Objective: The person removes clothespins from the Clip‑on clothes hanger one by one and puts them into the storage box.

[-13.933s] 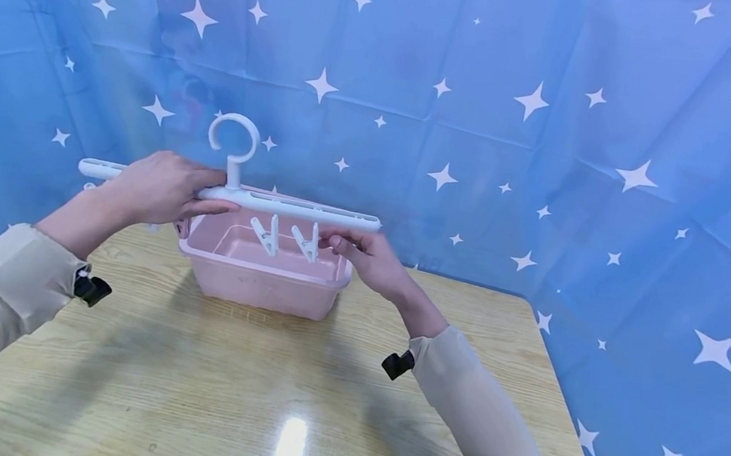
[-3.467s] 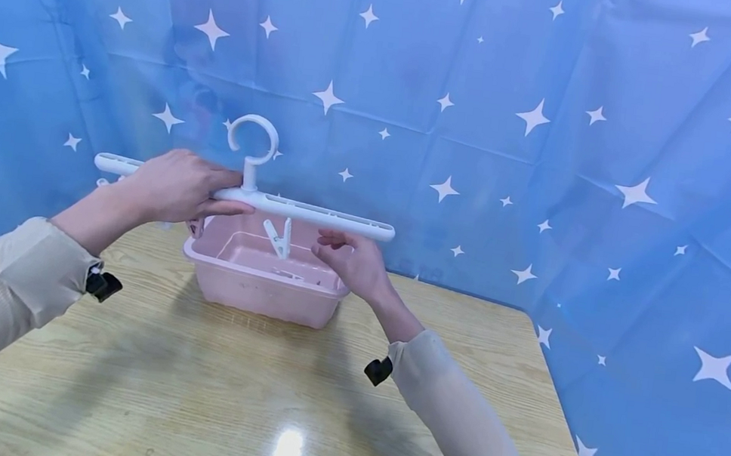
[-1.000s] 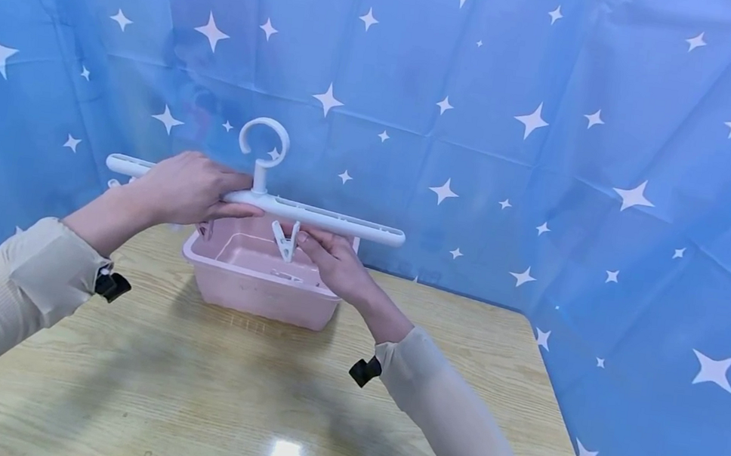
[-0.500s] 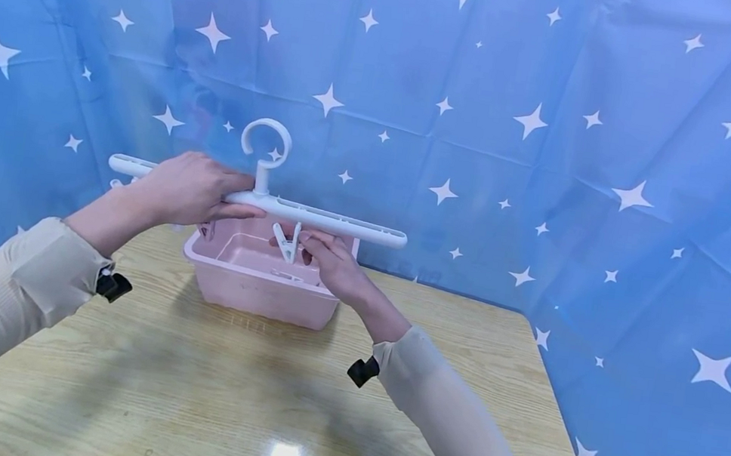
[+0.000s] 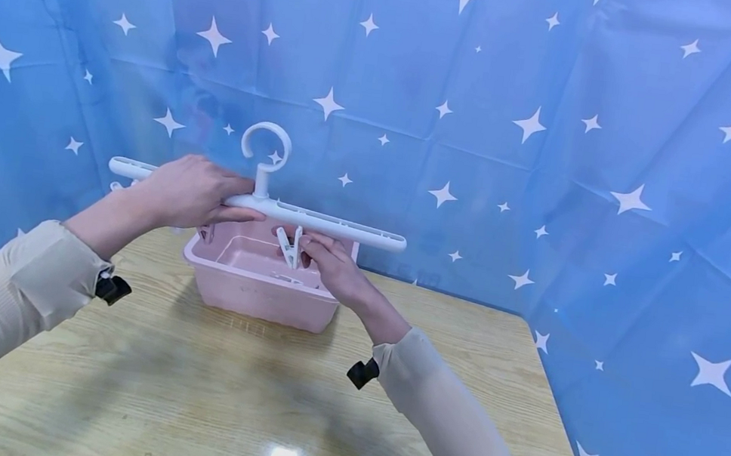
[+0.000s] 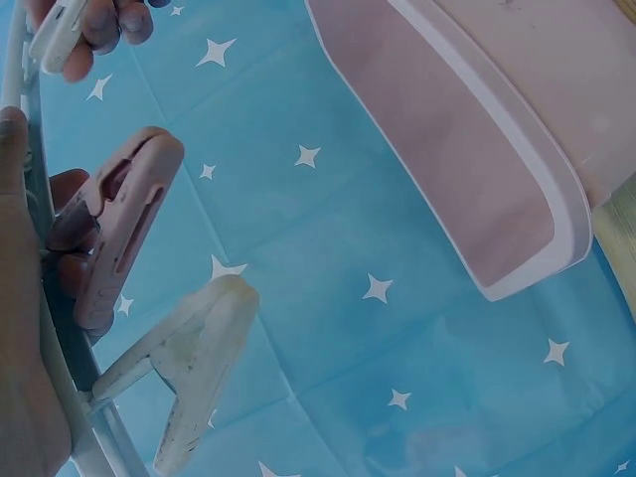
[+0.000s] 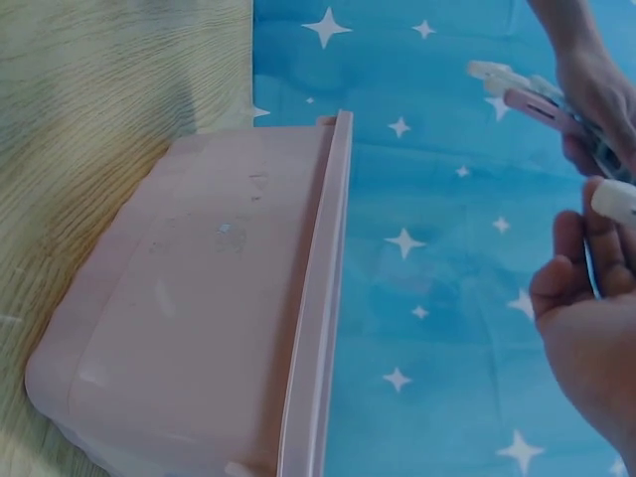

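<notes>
In the head view my left hand [image 5: 188,191] grips the bar of a white clip hanger [image 5: 345,228], just left of its hook, holding it above a pink basin [image 5: 254,294]. From the bar's right half hangs a white clothespin [image 5: 288,247]. The thumb and fingers of my right hand [image 5: 341,274] pinch this clothespin from the right; some fingertips are hidden behind it. The left wrist view shows a pink clothespin [image 6: 129,234] by my left fingers and another white clothespin [image 6: 199,348], both hanging from the bar.
A loose clothespin [image 5: 288,279] lies inside the basin. The basin stands on a wooden table [image 5: 202,390] near its back edge. Behind hangs a blue curtain [image 5: 412,74] with white stars.
Two white clothespins hung right of the hook at first; later one hung there and another lay in the basin. My right hand has moved left onto the hanging one. The hanger has shifted right.
</notes>
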### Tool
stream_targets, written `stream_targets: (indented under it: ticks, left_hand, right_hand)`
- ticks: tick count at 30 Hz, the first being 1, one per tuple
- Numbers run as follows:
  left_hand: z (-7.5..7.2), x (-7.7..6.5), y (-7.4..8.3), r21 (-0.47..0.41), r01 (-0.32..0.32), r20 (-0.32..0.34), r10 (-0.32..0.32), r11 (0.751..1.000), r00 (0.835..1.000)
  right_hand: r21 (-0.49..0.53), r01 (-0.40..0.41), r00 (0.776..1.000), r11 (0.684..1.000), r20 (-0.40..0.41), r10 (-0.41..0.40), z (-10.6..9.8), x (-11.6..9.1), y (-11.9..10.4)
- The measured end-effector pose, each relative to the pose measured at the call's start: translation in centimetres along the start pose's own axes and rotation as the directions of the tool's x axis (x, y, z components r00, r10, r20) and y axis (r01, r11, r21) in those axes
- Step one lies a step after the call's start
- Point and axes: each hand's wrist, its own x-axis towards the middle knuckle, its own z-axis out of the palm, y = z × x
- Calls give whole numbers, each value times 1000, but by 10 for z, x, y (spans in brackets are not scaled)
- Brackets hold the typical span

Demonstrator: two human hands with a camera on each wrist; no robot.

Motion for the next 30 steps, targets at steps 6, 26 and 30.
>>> stream_targets:
  ticks: [6,26,30]
  left_hand:
    - [1,0,0,-2,-24,-25,24,1000,999]
    - [0,2,0,-4,-13,-8,13,1000,1000]
    - [0,1,0,-8,-2,-3,2,1000,1000]
  right_hand:
    - [82,47,999,996,11,-48,0,1,4]
    - [116,64,998,991,-29,-61,-4,-4,8]
    - [99,75,997,992,-43,-71,-4,-5,7]
